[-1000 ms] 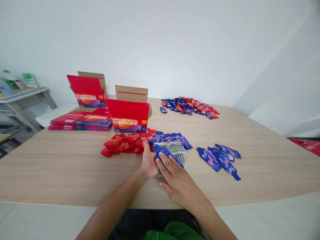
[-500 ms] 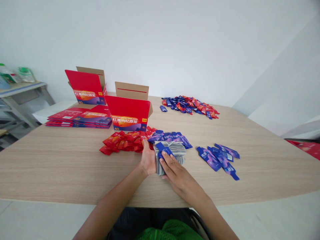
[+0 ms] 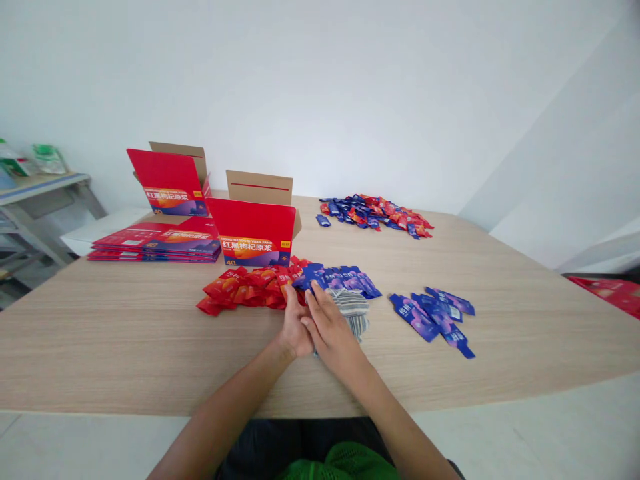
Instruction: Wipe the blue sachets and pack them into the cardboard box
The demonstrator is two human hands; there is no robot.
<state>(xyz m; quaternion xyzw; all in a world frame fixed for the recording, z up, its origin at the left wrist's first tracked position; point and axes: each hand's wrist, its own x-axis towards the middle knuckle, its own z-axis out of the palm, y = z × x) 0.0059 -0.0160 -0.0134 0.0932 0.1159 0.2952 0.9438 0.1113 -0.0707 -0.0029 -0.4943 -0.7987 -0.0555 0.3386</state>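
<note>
A folded grey striped cloth [image 3: 353, 303] lies on the table, partly hidden under my right hand [image 3: 334, 339]. That hand lies flat, fingers stretched forward, their tips at the lower edge of a blue sachet [image 3: 315, 272]. Beside it, my left hand [image 3: 297, 328] rests on its edge with the palm turned inward and the fingers extended. The two hands touch or overlap. Ahead of them a row of blue sachets [image 3: 353, 278] adjoins a heap of red sachets [image 3: 250, 288], which the left fingertips reach. Several loose blue sachets [image 3: 435, 317] lie to the right.
An open red carton [image 3: 255, 230] stands behind the red sachets, with another open carton [image 3: 173, 177] farther left. Flattened cartons [image 3: 155, 241] are stacked between it and me. A mixed pile of red and blue sachets [image 3: 375, 213] lies near the wall.
My right hand has slid forward and left across the cloth, and the blue sachet under it has moved off the cloth to the left end of the blue row. The left hand has barely moved.
</note>
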